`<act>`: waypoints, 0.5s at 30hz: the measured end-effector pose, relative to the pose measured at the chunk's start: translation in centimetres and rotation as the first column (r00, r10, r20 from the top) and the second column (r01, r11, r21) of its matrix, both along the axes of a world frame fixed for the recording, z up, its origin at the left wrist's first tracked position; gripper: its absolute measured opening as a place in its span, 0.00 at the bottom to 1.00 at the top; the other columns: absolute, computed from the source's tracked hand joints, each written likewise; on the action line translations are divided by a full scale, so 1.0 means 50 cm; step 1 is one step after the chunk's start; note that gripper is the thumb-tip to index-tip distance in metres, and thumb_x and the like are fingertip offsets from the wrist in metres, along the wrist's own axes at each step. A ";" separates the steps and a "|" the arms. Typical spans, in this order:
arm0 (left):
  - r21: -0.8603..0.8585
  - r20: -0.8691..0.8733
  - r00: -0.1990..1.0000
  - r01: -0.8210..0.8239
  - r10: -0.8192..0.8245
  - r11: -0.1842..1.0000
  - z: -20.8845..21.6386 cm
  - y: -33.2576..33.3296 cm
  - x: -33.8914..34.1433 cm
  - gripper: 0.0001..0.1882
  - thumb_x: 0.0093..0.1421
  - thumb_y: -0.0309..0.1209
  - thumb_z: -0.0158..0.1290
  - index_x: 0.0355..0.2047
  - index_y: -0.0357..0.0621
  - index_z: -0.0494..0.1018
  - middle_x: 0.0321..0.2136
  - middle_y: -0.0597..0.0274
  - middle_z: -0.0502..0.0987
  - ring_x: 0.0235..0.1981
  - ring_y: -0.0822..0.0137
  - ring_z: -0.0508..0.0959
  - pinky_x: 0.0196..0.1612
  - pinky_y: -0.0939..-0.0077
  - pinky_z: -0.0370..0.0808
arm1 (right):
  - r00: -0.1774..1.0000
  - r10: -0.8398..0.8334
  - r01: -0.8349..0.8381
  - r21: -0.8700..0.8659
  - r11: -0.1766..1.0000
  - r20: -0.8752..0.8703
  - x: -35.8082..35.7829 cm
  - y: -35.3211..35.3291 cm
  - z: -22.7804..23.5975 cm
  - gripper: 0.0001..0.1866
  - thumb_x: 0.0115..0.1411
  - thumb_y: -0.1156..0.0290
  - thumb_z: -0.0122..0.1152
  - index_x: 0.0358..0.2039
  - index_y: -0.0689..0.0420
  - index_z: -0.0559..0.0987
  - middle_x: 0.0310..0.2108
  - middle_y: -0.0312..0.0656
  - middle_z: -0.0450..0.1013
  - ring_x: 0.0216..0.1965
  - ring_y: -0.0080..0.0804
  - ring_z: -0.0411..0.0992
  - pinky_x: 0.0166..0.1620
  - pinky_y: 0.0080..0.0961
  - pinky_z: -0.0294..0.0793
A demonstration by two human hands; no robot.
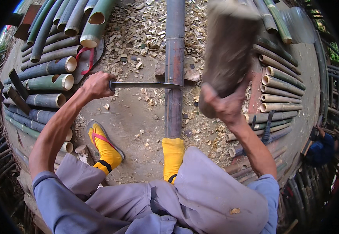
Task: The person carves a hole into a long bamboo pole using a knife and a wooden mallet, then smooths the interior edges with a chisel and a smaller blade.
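A dark bamboo pole [174, 54] runs down the middle, its near end at a yellow-socked foot [173, 158], while a long knife [140, 84] clenched in the left hand [99, 84] stretches across it and the right hand [228, 105] grasps a blurred wooden block [231, 50] beyond, amid scattered chips [148, 23].

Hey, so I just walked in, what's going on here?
A person's left hand grips a knife with its blade across a long bamboo pole. The right hand holds a thick, blurred wooden block, apart from the blade. A yellow-socked foot is at the pole's near end. Pale chips lie scattered on both sides.
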State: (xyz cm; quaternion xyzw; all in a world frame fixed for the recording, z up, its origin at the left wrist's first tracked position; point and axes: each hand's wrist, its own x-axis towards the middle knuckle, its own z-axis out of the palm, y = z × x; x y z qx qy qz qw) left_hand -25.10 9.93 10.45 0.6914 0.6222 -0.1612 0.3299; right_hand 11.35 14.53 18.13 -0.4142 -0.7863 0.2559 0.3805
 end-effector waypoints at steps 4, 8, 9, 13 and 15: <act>0.003 0.010 0.998 0.065 -0.065 0.998 -0.015 -0.003 -0.009 0.13 0.42 0.34 0.56 0.29 0.45 0.76 0.23 0.51 0.78 0.28 0.48 0.79 0.34 0.53 0.75 | 0.708 0.526 -0.095 -0.675 0.732 0.471 0.037 0.011 -0.049 0.51 0.42 0.66 0.69 0.67 0.42 0.53 0.44 0.58 0.71 0.42 0.54 0.73 0.49 0.44 0.75; -0.014 0.016 0.999 0.032 -0.032 0.999 -0.007 0.002 -0.006 0.12 0.41 0.33 0.55 0.28 0.45 0.76 0.22 0.50 0.77 0.28 0.48 0.78 0.33 0.53 0.75 | 0.917 0.350 -0.269 -0.352 0.897 0.191 0.004 0.051 0.028 0.52 0.40 0.65 0.70 0.66 0.51 0.54 0.48 0.58 0.69 0.46 0.45 0.72 0.54 0.37 0.70; -0.016 0.018 0.999 0.027 -0.027 0.999 -0.008 0.002 -0.006 0.12 0.41 0.32 0.55 0.28 0.45 0.76 0.22 0.50 0.77 0.28 0.48 0.78 0.33 0.53 0.75 | 0.964 0.241 -0.206 -0.253 0.945 0.116 -0.001 0.055 0.047 0.52 0.41 0.65 0.71 0.66 0.53 0.54 0.49 0.57 0.68 0.48 0.44 0.70 0.55 0.36 0.69; -0.003 0.017 0.999 0.031 -0.030 1.000 -0.007 0.004 -0.001 0.11 0.41 0.33 0.55 0.28 0.45 0.76 0.22 0.49 0.77 0.28 0.47 0.78 0.34 0.54 0.75 | 0.996 0.090 -0.089 -0.101 0.991 0.006 0.005 0.020 -0.009 0.53 0.41 0.64 0.71 0.65 0.60 0.52 0.47 0.55 0.68 0.50 0.44 0.69 0.56 0.34 0.67; -0.008 0.036 0.997 0.067 -0.067 0.998 -0.011 0.015 0.003 0.11 0.41 0.33 0.56 0.27 0.44 0.76 0.22 0.48 0.77 0.27 0.47 0.78 0.33 0.55 0.75 | 0.869 0.373 -0.273 -0.313 0.910 0.326 0.048 -0.003 -0.067 0.55 0.41 0.64 0.70 0.66 0.59 0.49 0.40 0.57 0.70 0.46 0.47 0.71 0.53 0.35 0.69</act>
